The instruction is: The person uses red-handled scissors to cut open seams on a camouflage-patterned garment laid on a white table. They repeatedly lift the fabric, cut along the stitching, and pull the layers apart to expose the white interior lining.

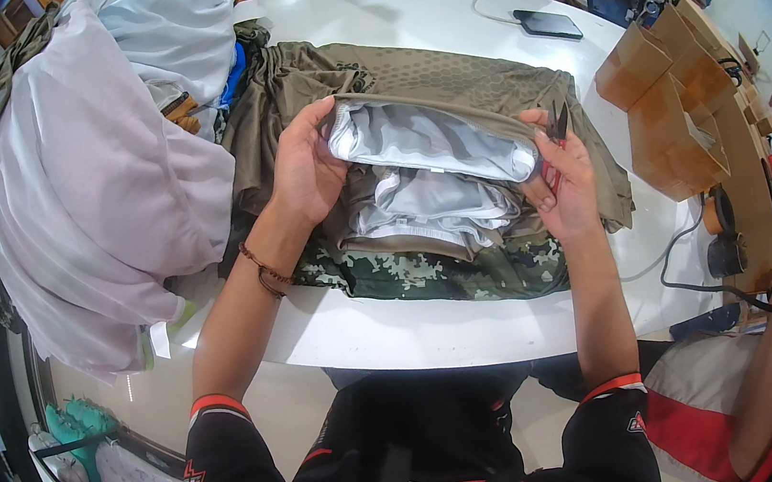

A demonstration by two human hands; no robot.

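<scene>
Between my two hands an olive-brown garment (447, 110) is stretched by its folded opening, with the whitish inner side (432, 144) facing me. My left hand (308, 169) pinches the opening's left end, thumb up. The right end is gripped by my right hand (563, 176), which also has small red-handled snips (551, 172) in it, dark blades pointing up past the fingers. More bunched whitish and brown fabric (430, 205) lies just below the held edge. Beneath, a green camouflage garment (390, 274) lies flat on the white table (359, 333).
A large heap of pale fabric (98, 170) covers the table's left side. At the far right are a phone (547, 25) with a cable, open cardboard boxes (673, 143) and rolls of tape (725, 252). Another person's arm (764, 378) shows at the lower right.
</scene>
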